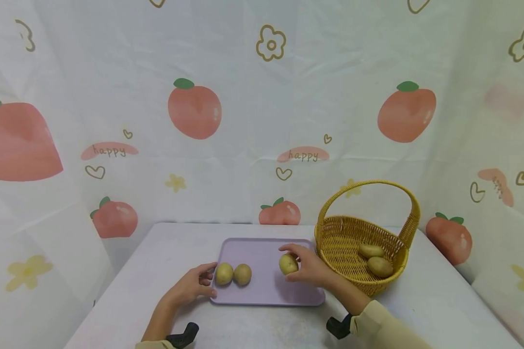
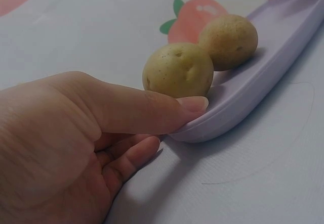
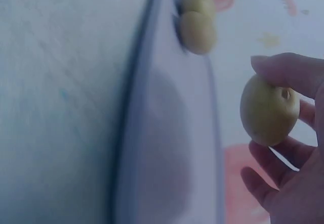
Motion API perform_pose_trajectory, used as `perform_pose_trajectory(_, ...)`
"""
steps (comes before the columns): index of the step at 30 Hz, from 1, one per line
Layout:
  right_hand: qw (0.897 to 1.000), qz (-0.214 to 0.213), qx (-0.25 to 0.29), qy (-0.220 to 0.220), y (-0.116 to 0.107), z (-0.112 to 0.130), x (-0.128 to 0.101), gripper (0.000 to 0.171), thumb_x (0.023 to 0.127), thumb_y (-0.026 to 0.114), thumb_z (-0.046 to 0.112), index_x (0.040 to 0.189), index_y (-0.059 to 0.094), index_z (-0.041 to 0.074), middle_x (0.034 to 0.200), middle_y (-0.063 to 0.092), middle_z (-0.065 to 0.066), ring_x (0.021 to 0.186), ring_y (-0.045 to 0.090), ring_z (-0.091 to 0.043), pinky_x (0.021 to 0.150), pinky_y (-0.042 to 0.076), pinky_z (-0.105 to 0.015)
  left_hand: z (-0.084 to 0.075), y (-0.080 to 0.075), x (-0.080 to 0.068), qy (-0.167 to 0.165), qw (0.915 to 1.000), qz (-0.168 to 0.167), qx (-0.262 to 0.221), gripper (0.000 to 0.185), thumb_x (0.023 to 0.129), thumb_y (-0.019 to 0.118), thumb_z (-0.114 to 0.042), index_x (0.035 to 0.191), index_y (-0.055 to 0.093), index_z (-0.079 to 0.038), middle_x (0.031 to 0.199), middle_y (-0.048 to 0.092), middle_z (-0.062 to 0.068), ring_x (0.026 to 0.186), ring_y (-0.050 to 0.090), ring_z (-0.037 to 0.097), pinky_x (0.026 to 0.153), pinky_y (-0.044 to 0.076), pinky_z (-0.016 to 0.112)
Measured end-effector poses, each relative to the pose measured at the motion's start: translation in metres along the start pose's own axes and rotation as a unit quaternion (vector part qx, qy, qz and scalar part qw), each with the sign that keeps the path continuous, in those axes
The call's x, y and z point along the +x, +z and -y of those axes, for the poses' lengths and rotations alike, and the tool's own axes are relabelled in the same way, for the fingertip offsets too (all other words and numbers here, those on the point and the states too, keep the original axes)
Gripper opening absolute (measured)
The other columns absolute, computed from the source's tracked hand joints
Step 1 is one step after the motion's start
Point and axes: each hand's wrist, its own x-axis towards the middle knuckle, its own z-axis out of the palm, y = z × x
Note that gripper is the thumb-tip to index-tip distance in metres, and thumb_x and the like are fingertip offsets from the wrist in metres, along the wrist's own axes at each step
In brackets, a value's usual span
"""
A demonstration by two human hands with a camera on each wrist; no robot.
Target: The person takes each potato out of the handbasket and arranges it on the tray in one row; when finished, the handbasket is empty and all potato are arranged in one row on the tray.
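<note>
**Potato held over the lilac tray**

The right hand (image 1: 311, 269) grips a smooth, egg-shaped potato (image 1: 288, 264) — thumb on top, fingers (image 3: 276, 163) curled beneath — just above the right part of the flat, matte lilac tray (image 1: 266, 293). Its long axis stands roughly upright in the head view. The left hand (image 1: 192, 287) pinches the tray's left rim, beside two rounder, speckled potatoes (image 2: 178, 70) touching each other. A woven yellow basket (image 1: 338, 237) on the worktop (image 1: 436, 295) holds two more.
</note>
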Motion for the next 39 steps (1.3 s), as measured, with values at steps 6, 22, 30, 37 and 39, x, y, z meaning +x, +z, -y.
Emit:
perform_pose_trajectory(6,1.000,-0.010,-0.018,0.019,0.031,-0.007,0.014,0.066,0.067,0.084,0.009,0.128,0.058,0.004,0.098,0.061,0.000,0.089,0.053,-0.018,0.076,0.044,-0.035,-0.001,0.000,-0.001,-0.003,1.0000,-0.003,0.001,0.083,0.071,0.084,-0.009,0.141,0.043,0.008,0.112,0.059,0.013,0.099,0.058,0.026,0.088,0.046,0.043)
perform_pose_trajectory(22,0.998,-0.018,-0.039,0.043,0.076,0.008,0.030,0.068,0.068,0.088,0.020,0.128,0.058,0.007,0.103,0.066,-0.005,0.090,0.051,-0.019,0.078,0.043,-0.035,0.003,0.001,0.002,-0.006,1.0000,-0.001,-0.004,0.084,0.070,0.085,-0.009,0.141,0.043,0.007,0.113,0.060,0.014,0.099,0.058,0.026,0.088,0.047,0.042)
perform_pose_trajectory(30,0.998,0.001,-0.031,0.063,0.076,0.011,0.029,0.071,0.071,0.087,0.024,0.132,0.056,0.009,0.113,0.063,-0.008,0.101,0.053,-0.024,0.086,0.044,-0.040,0.000,0.000,0.001,-0.010,0.9999,-0.003,-0.002,0.084,0.070,0.084,-0.009,0.141,0.043,0.008,0.114,0.060,0.014,0.100,0.058,0.026,0.088,0.046,0.041)
perform_pose_trajectory(37,0.996,0.009,-0.023,0.084,0.060,0.014,0.023,0.074,0.073,0.085,0.027,0.137,0.052,0.010,0.126,0.056,-0.016,0.118,0.049,-0.033,0.096,0.040,-0.051,-0.001,0.000,0.000,-0.012,0.9999,0.002,-0.006,0.084,0.070,0.085,-0.008,0.141,0.043,0.007,0.116,0.059,0.014,0.101,0.057,0.027,0.088,0.046,0.043)
perform_pose_trajectory(39,0.998,0.002,-0.024,0.064,0.052,0.015,0.021,0.071,0.075,0.084,0.023,0.136,0.053,0.008,0.126,0.057,-0.018,0.118,0.050,-0.036,0.096,0.040,-0.052,-0.001,0.000,0.000,-0.012,0.9999,0.002,-0.005,0.084,0.070,0.085,-0.009,0.141,0.043,0.007,0.117,0.059,0.015,0.101,0.057,0.027,0.089,0.046,0.043)
